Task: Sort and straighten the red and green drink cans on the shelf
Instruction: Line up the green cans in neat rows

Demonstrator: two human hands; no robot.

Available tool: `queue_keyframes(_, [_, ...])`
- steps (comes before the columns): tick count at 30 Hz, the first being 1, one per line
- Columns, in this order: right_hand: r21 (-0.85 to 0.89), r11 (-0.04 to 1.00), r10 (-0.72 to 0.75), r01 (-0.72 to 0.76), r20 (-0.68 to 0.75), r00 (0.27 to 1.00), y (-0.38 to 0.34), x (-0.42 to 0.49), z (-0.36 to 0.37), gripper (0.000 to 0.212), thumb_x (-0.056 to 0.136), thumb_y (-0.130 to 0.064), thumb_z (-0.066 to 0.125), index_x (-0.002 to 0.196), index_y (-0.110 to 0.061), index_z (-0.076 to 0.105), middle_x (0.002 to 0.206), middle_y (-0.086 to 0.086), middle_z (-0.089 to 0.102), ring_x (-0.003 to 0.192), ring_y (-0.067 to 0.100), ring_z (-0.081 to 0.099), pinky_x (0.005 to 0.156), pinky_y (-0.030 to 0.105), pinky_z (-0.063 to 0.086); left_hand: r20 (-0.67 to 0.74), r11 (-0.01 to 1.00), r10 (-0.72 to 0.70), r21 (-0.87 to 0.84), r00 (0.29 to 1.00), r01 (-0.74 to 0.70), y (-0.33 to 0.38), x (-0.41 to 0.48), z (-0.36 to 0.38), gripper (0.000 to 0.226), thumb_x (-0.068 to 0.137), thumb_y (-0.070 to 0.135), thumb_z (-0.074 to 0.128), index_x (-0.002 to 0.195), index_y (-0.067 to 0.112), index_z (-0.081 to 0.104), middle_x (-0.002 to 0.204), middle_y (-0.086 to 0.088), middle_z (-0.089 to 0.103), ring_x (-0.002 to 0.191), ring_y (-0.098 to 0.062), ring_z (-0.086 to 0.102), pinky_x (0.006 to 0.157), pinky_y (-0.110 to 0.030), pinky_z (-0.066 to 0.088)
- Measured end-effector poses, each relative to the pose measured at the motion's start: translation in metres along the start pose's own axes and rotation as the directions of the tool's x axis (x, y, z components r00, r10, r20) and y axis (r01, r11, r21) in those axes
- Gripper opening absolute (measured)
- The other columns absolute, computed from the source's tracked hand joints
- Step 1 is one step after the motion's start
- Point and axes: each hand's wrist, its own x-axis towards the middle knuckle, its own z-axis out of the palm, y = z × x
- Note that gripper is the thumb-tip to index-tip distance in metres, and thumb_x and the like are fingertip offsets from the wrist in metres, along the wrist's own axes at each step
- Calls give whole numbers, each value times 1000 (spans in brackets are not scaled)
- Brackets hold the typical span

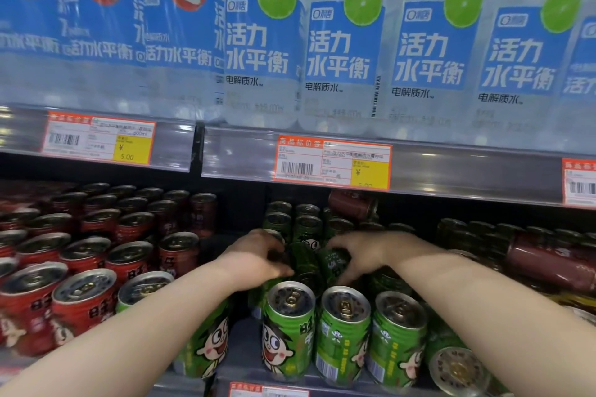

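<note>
Red cans (80, 255) fill the shelf's left half in upright rows. Green cans (345, 332) stand upright at the front right, with more green ones behind. One green can (193, 342) stands among the red ones at front centre. My left hand (258, 256) grips a tilted green can (304, 263) in the middle of the green group. My right hand (358, 255) curls its fingers round a neighbouring green can (335, 264). A red can (353, 203) lies on its side atop the green rows at the back. Another red can (548, 263) lies sideways on the right.
The upper shelf edge (451, 167) with price tags hangs just above the cans, carrying large water bottles (342, 42). A toppled green can (458, 367) lies at the front right corner. A dark gap (238, 216) separates the red and green groups.
</note>
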Motion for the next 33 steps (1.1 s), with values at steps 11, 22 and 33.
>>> queue_keyframes(11, [227,973,-16,42,-115,993,13,2,-1,41,94,-44,48,127,-21,54,132,3,55,114,20,54,99,29,41,8,999,36,19,999,-36,-7,-1,0,51,79,40,68,126,24,56,139,-1,46,127,-17,44,106,-26,35])
queue_keyframes(22, [35,999,13,-8,-139,990,2,-7,2,80,79,-44,71,145,-28,29,150,2,37,132,21,41,103,27,37,-9,999,52,-3,999,-52,-11,-2,2,52,76,42,69,125,26,57,140,0,46,127,-18,44,106,-29,36])
queue_keyframes(33, [88,981,-161,172,-117,980,-24,15,-1,86,72,-42,77,143,-31,30,151,-1,32,134,19,37,109,29,33,25,995,94,-17,995,-93,-23,-7,1,53,78,35,71,127,25,56,143,-3,34,132,-17,36,108,-20,28])
